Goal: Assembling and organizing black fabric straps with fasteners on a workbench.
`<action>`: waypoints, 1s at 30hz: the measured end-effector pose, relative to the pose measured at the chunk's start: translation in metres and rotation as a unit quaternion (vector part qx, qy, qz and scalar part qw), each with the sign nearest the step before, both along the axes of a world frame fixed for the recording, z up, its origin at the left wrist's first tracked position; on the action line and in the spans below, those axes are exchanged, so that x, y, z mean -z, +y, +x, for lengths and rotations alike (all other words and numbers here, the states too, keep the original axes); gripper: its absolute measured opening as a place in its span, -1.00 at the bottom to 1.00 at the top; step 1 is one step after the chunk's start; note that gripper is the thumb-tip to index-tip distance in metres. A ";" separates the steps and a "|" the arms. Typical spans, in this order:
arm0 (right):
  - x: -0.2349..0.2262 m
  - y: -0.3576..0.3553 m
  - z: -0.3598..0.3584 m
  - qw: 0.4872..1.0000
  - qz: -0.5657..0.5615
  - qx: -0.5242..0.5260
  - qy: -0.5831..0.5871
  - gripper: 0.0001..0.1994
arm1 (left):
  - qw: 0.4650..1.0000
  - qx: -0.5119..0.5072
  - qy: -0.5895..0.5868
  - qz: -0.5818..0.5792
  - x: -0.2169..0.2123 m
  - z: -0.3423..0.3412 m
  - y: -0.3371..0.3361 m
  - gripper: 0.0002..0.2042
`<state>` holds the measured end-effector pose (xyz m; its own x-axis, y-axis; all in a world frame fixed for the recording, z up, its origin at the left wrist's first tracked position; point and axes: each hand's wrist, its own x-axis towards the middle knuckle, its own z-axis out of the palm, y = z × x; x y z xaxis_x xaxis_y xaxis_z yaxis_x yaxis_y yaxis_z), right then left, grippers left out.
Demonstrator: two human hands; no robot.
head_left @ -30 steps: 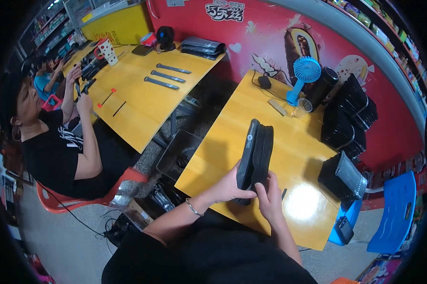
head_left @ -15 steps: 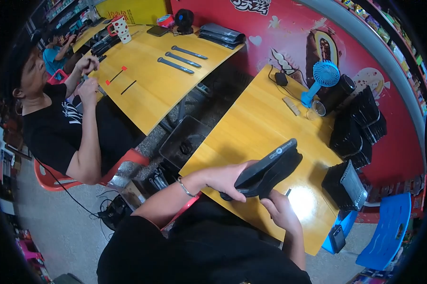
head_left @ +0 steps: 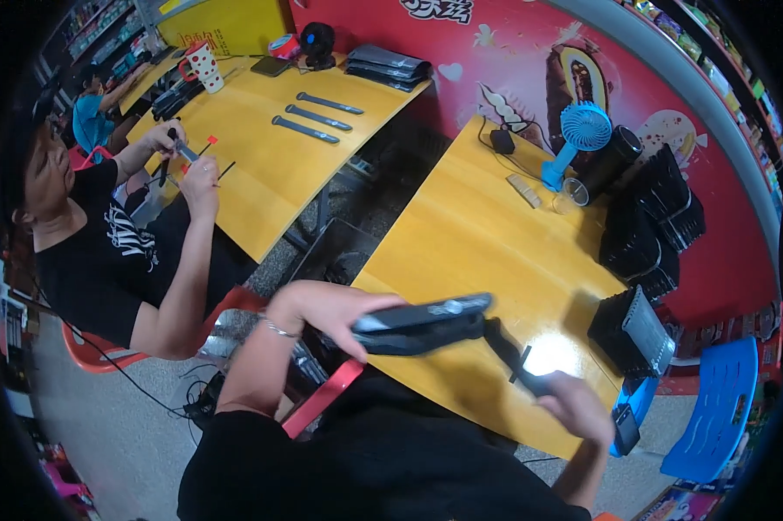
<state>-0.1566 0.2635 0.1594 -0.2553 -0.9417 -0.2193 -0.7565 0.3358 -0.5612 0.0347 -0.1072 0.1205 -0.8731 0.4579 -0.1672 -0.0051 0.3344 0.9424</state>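
Observation:
My left hand (head_left: 335,314) is closed around one end of a bundle of flat black straps (head_left: 422,326), held above the near edge of the yellow table. Pale printing shows along the bundle's upper face. A single black strap (head_left: 506,347) bends from the bundle's far end toward my right hand (head_left: 578,408), whose fingers are closed on its other end, slightly blurred. A short thin dark strip (head_left: 521,363) shows beside that strap; whether it is joined to it or lies on the table, I cannot tell.
Stacked black bundles (head_left: 630,334) stand along the right side of my table (head_left: 461,217). Behind are a blue fan (head_left: 582,130), a black cylinder (head_left: 613,161) and a clear cup (head_left: 572,194). A co-worker (head_left: 105,252) handles a strap at the left table, where several straps (head_left: 317,117) lie. A blue chair (head_left: 713,408) stands at right.
My right hand has moved right, away from the bundle, drawing one strap out from it. My left hand has shifted left and up, and the bundle has tipped nearly level.

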 end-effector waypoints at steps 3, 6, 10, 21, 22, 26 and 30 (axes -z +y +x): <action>-0.006 0.038 -0.021 0.985 -0.002 0.170 0.022 -0.71 | 0.995 -0.067 0.028 -0.071 0.002 0.024 -0.026 -0.20; -0.005 0.059 -0.030 0.968 -0.002 0.249 0.039 -0.74 | 0.985 -0.152 -0.049 -0.059 -0.001 0.027 -0.032 -0.21; 0.028 0.053 -0.023 0.947 -0.049 0.315 -0.035 -0.81 | 0.938 -0.299 0.063 -0.163 -0.002 -0.008 -0.022 -0.25; 0.128 0.040 0.007 0.885 -0.169 0.430 0.060 -0.78 | 0.737 -0.311 0.346 -0.491 0.014 -0.188 -0.036 -0.34; 0.140 0.041 0.007 0.882 -0.189 0.417 0.113 -0.79 | 0.730 -0.316 0.347 -0.498 0.018 -0.201 -0.035 -0.33; 0.147 0.042 0.007 0.859 -0.216 0.462 0.050 -0.78 | 0.691 -0.317 0.371 -0.533 0.041 -0.238 -0.034 -0.34; 0.145 0.041 0.007 0.858 -0.200 0.471 0.054 -0.80 | 0.689 -0.295 0.386 -0.538 0.049 -0.240 -0.037 -0.37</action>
<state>-0.1491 0.3044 0.0142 -0.9421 -0.3018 0.1464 -0.3111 0.6228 -0.7179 -0.2058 -0.1445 0.0716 -0.8735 -0.0412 0.4850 -0.0754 0.9958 -0.0512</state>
